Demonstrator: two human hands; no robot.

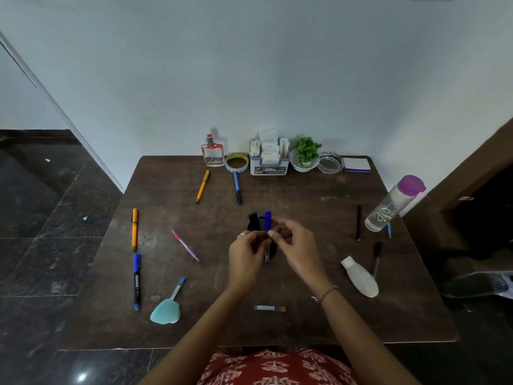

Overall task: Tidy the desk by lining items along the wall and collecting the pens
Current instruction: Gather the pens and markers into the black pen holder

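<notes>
Over the middle of the brown desk point(305, 323) my left hand point(245, 257) and my right hand point(295, 251) meet around a blue-capped pen point(267, 222) and a dark object point(254, 221) beside it. My right fingers pinch the pen just below its cap. My left fingers curl round the dark object and the pen's lower barrel. Loose pens lie about: two orange ones point(135, 228) point(202, 186), a blue marker point(136, 279), a pink pen point(185, 245), a blue pen point(237, 187), a black pen point(359, 222) and another dark pen point(376, 258).
Along the wall stand a perfume bottle point(213, 152), a tape roll point(236, 163), a tissue organiser point(269, 159), a small plant in a white bowl point(305, 155), a glass ashtray point(329, 162) and a notepad point(357, 165). A clear bottle point(394, 204), a white bottle point(361, 277), a teal scraper point(166, 309) and a small stick point(269, 308) lie loose.
</notes>
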